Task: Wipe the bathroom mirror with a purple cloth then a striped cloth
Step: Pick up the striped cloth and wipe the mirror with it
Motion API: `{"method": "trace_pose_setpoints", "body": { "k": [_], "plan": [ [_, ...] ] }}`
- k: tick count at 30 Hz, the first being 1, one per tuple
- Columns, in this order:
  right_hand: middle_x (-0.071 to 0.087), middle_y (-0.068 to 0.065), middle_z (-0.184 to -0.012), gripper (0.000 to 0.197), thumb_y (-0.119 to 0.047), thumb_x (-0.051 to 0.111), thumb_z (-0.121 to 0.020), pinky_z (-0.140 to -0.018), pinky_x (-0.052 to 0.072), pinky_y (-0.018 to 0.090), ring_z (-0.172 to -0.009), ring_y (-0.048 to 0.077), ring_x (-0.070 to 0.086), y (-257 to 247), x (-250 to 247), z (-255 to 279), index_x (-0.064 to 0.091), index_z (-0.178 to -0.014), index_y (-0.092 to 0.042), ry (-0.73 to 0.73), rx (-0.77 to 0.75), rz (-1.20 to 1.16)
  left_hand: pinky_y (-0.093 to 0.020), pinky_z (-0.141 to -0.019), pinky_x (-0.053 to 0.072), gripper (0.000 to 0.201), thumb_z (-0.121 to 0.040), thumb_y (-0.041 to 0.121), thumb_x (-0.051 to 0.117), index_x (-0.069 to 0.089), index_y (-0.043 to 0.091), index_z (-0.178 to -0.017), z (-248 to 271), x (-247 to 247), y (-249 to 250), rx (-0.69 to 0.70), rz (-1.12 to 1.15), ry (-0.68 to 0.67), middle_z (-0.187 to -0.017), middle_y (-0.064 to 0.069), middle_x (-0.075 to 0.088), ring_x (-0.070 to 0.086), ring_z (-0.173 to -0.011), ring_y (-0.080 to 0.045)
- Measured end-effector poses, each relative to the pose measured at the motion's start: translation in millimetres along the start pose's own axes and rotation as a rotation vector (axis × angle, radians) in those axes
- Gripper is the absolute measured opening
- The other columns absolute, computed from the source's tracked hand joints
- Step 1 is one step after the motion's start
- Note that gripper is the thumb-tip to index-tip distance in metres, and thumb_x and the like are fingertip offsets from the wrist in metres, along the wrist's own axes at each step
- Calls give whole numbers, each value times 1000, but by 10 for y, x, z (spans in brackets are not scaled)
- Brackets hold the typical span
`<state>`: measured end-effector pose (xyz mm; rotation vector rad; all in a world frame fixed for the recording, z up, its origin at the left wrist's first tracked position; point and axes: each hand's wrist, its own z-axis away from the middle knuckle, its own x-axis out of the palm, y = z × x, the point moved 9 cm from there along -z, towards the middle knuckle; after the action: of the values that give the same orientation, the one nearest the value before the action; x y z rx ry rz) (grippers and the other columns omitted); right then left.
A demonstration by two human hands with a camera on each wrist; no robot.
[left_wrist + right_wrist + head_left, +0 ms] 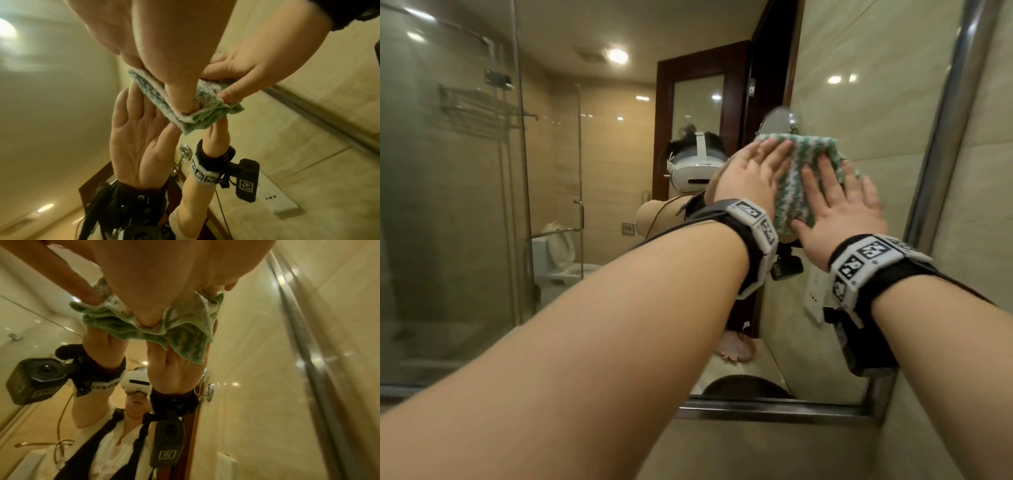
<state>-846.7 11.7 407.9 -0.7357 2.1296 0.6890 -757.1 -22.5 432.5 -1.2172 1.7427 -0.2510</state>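
A green-and-white striped cloth [801, 178] lies folded flat against the bathroom mirror [585, 171], near its right side. My left hand [750, 171] presses on the cloth's left part with straight fingers. My right hand [839, 202] presses on its right part, fingers spread and thumb at the lower edge. In the left wrist view, my left hand [154, 48] pushes its thumb into the striped cloth [148, 91] while my right hand [246, 73] lies against it. The right wrist view shows my right hand [164, 280] on the bunched striped cloth [185, 337]. No purple cloth is in view.
A metal frame [941, 154] borders the mirror on the right and along the bottom, with tiled wall beyond. The mirror reflects a glass shower screen, a toilet, a dark door and a person wearing a headset. A pale pink object [734, 349] shows low in the reflection.
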Motion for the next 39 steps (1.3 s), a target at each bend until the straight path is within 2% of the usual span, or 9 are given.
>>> {"method": "trace_pose_setpoints", "body": {
  "k": [8,15,20,23,24,29,33,37,39],
  "plan": [
    [-30,-1,-151,71,-54,15,-94,-115,-7,42,-142,23,-17,817,270,12,-24,-143,-22,-62,134,17,-36,-116,-11,63,-100,35,16,-15,8,-147,-493,-291,712,104,39,73,-154,-9,-19,-17,-142,-22],
    [-28,1,-152,71,-50,20,-95,-114,-9,42,-142,21,-16,994,331,-2,-22,-144,-20,-86,149,7,-37,-116,-10,66,-100,39,18,-14,6,-147,-702,-391,971,108,90,100,-154,-11,-20,-18,-142,-22],
    [-29,1,-151,70,-51,17,-94,-114,-11,44,-142,22,-17,1002,258,-67,-23,-144,-22,-77,151,41,-37,-118,2,58,-99,24,27,3,10,-150,-681,-390,765,32,323,164,-158,-3,-3,-3,-144,-17],
    [-29,2,-151,72,-53,17,-94,-115,-8,44,-142,24,-15,991,73,-184,-25,-143,-22,-30,132,60,-36,-116,-9,66,-99,35,20,-16,5,-146,-707,-448,648,27,67,78,-154,-9,-19,-15,-143,-21],
    [-29,2,-151,73,-54,18,-94,-116,-7,44,-142,25,-14,989,23,-220,-25,-143,-22,-20,128,53,-36,-115,-10,68,-98,39,18,-19,6,-145,-719,-489,585,6,63,75,-154,-9,-21,-17,-142,-22],
    [-29,2,-151,74,-54,20,-94,-116,-5,44,-143,25,-13,915,-47,-241,-25,-143,-22,-13,124,34,-37,-114,-11,70,-97,44,18,-18,8,-146,-689,-499,469,24,47,66,-153,-9,-23,-19,-142,-23],
    [-31,3,-150,74,-53,19,-95,-115,-9,45,-141,28,-17,619,-111,-224,-28,-142,-22,-13,78,24,-37,-113,-13,70,-98,42,19,-20,8,-145,-552,-363,271,-14,20,57,-152,-9,-25,-20,-141,-22],
    [-36,3,-148,74,-54,19,-95,-113,-14,45,-139,30,-24,145,-256,-239,-31,-139,-21,1,5,11,-36,-113,-12,68,-99,37,24,-16,10,-147,-308,-131,-192,-92,65,106,-154,-6,-20,-16,-142,-20],
    [-37,3,-147,74,-55,17,-94,-112,-16,45,-138,30,-26,-139,-358,-244,-32,-139,-21,22,-40,14,-35,-114,-10,68,-98,35,25,-16,10,-147,-153,-13,-427,-115,15,54,-155,-6,-19,-15,-143,-21]
  ]
}}
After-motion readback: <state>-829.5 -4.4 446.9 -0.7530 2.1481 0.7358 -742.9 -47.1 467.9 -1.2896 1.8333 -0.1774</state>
